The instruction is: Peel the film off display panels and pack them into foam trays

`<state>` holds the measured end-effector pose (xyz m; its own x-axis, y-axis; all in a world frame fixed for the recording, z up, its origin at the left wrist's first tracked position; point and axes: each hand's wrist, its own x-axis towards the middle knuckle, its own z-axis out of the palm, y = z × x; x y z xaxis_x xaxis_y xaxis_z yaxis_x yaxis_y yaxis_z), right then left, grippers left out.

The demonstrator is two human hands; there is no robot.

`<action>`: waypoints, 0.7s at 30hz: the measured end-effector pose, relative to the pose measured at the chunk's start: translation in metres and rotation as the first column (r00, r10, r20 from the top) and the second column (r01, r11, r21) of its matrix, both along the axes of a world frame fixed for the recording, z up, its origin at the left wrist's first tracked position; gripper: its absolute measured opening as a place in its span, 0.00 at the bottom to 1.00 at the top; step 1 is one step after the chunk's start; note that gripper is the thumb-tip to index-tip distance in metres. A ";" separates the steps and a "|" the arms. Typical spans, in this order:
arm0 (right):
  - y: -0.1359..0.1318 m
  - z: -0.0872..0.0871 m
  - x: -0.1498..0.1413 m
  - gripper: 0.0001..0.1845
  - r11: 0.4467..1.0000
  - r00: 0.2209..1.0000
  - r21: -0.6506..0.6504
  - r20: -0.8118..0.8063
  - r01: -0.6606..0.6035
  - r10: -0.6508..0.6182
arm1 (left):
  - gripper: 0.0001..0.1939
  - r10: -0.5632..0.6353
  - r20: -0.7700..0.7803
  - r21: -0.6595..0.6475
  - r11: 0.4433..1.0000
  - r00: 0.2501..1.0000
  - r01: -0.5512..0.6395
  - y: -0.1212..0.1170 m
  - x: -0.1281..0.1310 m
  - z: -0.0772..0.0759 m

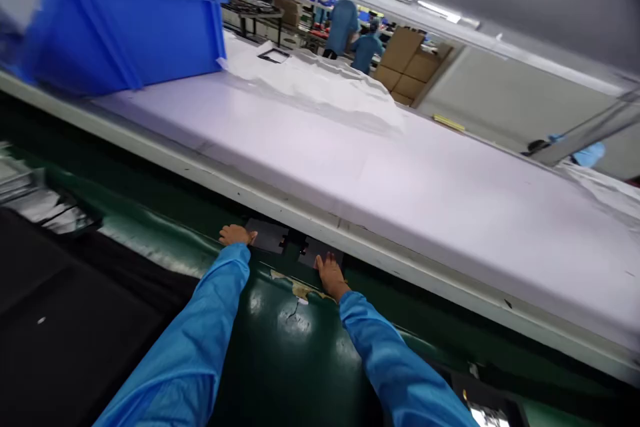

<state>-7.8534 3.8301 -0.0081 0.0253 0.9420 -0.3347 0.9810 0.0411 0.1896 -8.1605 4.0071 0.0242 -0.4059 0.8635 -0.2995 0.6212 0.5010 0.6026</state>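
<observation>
Under the edge of the white shelf lie two thin dark grey flat pieces, a left one [267, 236] and a right one [311, 253]. Between them is a black gap or part with small orange-brown bits at its sides; whether they are joined I cannot tell. My left hand [237, 235] is closed on the outer end of the left piece, thumb toward it. At the outer end of the right piece, my right hand [330, 275] grips with thumb and fingers bent; its fingertips are partly blurred. Both arms reach forward in blue sleeves over a green surface [280, 353].
A white shelf [380, 173] crosses above the hands, with blue bins [135, 33] at its left end and a white sheet [320, 83] behind. Black material [75, 293] lies at left. A dark device [485, 400] sits lower right. Two people [344, 23] in blue are farther back.
</observation>
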 end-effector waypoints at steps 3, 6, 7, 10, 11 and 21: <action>-0.005 0.009 0.006 0.37 0.999 0.999 0.044 -0.039 -0.003 0.005 | 0.39 0.006 0.014 -0.036 0.999 1.000 -0.005 0.005 0.000 -0.004; -0.004 0.034 0.018 0.31 0.989 0.988 0.132 -0.144 0.068 -0.049 | 0.35 0.021 0.104 -0.061 0.998 0.994 -0.015 0.004 -0.001 -0.003; -0.003 0.045 0.023 0.30 0.983 0.980 0.155 -0.187 0.097 -0.067 | 0.34 0.021 0.159 -0.060 0.998 0.987 -0.012 0.002 0.000 -0.001; -0.008 0.076 0.039 0.29 0.943 0.918 0.202 -0.351 0.265 -0.183 | 0.29 -0.024 0.370 0.007 1.000 0.929 0.023 -0.008 0.008 0.011; -0.014 0.085 0.045 0.28 0.915 0.881 0.211 -0.408 0.345 -0.239 | 0.27 -0.055 0.438 0.052 0.998 0.897 0.036 -0.015 0.012 0.017; -0.204 0.147 0.059 0.17 0.752 0.235 0.046 -0.961 0.658 -0.146 | 0.30 -0.331 0.837 0.208 0.929 0.435 0.308 -0.216 0.038 0.097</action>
<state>-7.7948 3.6260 0.1392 0.3859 0.9197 -0.0719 0.3929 -0.2344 -0.8892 -8.1222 3.7909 0.1212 0.3429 0.8860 -0.3121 -0.0859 0.3604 0.9288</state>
